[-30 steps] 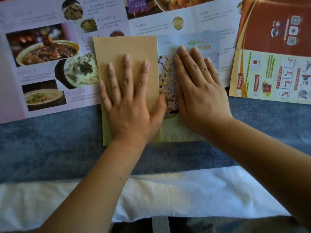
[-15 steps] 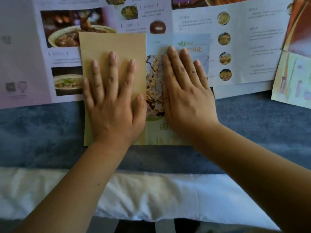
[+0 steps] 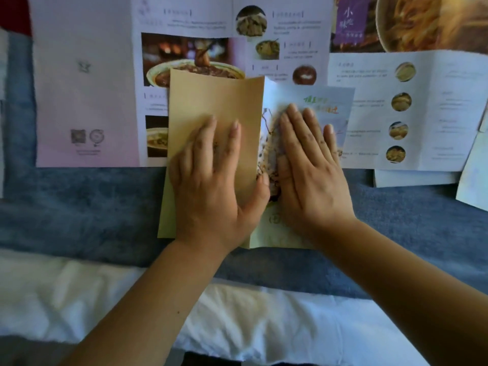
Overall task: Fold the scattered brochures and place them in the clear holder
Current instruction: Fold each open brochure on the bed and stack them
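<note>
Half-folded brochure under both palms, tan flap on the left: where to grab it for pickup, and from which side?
Judgement: pinch the tan-and-floral paper brochure at its near bottom edge, coming from the person's side. That edge lies on bare blue cloth; its far end overlaps the pink food menu sheet. Left hand and right hand press flat, gripping nothing.

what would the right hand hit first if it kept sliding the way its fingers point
The right hand lies flat on the flowered brochure, fingers pointing away from the person. Sliding on, it would probably cross that brochure's far edge first, then reach the open food menu lying beyond it.
</note>
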`<state>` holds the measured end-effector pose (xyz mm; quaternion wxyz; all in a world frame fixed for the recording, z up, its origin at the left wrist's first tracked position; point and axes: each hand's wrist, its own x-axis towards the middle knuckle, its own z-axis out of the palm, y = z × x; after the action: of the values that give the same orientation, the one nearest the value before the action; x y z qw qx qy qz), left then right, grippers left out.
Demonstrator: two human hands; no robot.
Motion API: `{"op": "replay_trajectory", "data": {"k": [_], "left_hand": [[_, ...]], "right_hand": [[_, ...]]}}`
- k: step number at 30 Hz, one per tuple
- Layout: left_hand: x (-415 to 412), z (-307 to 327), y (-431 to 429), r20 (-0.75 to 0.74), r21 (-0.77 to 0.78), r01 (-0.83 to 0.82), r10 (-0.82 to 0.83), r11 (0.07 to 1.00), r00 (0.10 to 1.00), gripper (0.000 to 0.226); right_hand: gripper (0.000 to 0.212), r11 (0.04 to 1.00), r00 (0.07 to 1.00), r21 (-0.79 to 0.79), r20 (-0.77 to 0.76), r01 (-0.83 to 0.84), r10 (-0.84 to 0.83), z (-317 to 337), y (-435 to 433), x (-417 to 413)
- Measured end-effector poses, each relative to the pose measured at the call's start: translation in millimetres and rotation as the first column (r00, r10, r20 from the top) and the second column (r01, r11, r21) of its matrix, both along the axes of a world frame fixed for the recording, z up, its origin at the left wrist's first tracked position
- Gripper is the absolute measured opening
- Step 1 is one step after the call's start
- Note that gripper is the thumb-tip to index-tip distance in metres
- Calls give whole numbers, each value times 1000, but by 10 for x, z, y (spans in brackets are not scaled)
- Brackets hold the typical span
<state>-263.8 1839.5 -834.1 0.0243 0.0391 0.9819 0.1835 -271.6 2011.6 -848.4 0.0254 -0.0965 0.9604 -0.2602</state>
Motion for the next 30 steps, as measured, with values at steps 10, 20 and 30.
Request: {"op": "replay_trajectory", "data": {"k": [10, 20, 30], "left_hand": [[-38, 410, -111, 152, 458, -86, 17, 885, 988, 47], [-5, 742, -693, 75, 233, -183, 170, 955, 983, 66], [-110, 444, -1390, 121, -62, -230, 236, 971, 964, 60]], "right_hand": [[51, 983, 995, -178, 81, -51, 66, 117, -294, -141], [55, 982, 988, -106, -27, -157, 155, 220, -839, -180], [58, 948, 962, 165, 70, -271, 263, 86, -1467, -392]]}}
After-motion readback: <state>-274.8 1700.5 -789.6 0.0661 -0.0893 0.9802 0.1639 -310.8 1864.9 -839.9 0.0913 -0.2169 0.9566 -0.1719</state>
